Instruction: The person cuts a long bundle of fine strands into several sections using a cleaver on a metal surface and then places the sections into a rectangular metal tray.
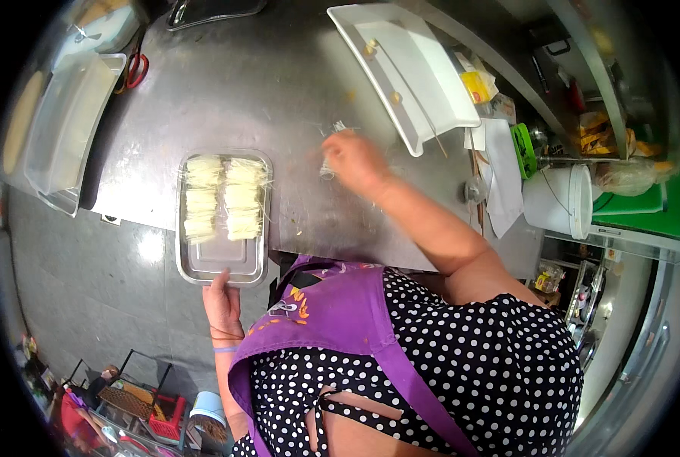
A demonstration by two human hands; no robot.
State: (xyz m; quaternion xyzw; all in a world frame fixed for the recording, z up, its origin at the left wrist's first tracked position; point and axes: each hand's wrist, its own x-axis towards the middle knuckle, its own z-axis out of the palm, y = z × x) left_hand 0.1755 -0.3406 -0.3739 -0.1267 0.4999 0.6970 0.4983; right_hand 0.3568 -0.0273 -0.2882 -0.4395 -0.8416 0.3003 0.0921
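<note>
My left hand [224,303] grips the near rim of a rectangular steel tray [204,273], its thumb over the edge. Two columns of pale, thin strands, perhaps enoki mushrooms or noodles [244,191], lie bundled in the tray; its near end shows bare metal. The tray overlaps the front edge of the steel worktop [225,103]. Over the worktop, right of the tray, my right hand [351,157] is blurred, its fingers curled at some loose whitish strands [327,168]. Whether it grips any of them cannot be told.
A white rectangular tub [431,74] with thin sticks stands at the back right. Red-handled scissors [138,71] lie back left beside a translucent container [68,125]. A white bucket [557,200] is at the far right. A person in red [77,420] is at the lower left.
</note>
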